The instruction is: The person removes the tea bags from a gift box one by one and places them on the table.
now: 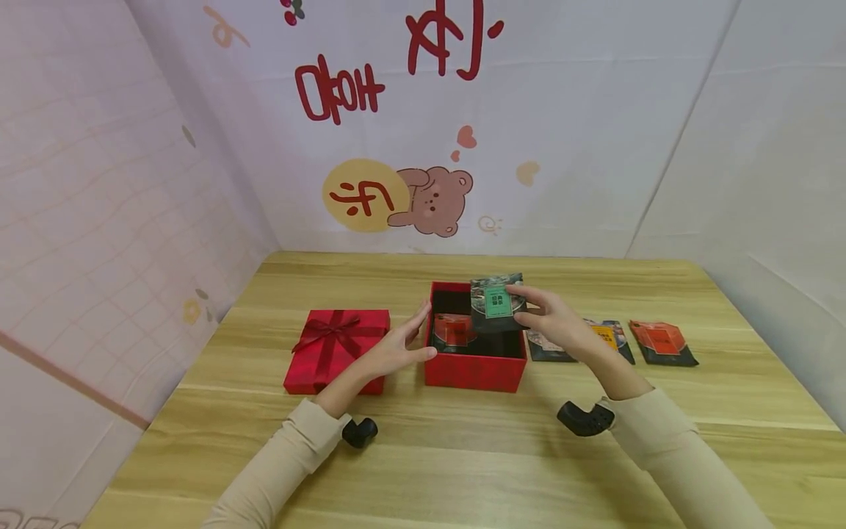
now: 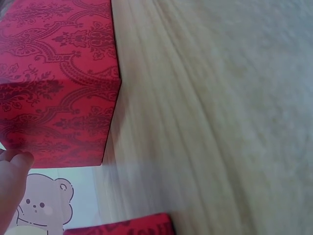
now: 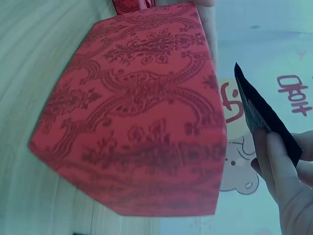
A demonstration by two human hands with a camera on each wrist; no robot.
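My right hand (image 1: 554, 319) pinches a black packet with a green label (image 1: 497, 303) by its right edge, thumb on one side and fingers on the other. In the head view the packet hangs tilted over the right part of an open red patterned box (image 1: 474, 373). Inside that box, at the left, lies a dark packet with a red label (image 1: 454, 332). My left hand (image 1: 395, 350) rests at the box's left side with fingers extended, the thumb near the front left corner. The right wrist view shows the held packet (image 3: 266, 115) nearly edge-on.
A red box lid with a dark red ribbon bow (image 1: 340, 353) lies left of the box. Right of it lie a partly hidden dark packet (image 1: 550, 350), a packet with an orange label (image 1: 608, 339) and a packet with a red label (image 1: 663, 342). A printed wall cloth (image 1: 562, 213) stands behind.
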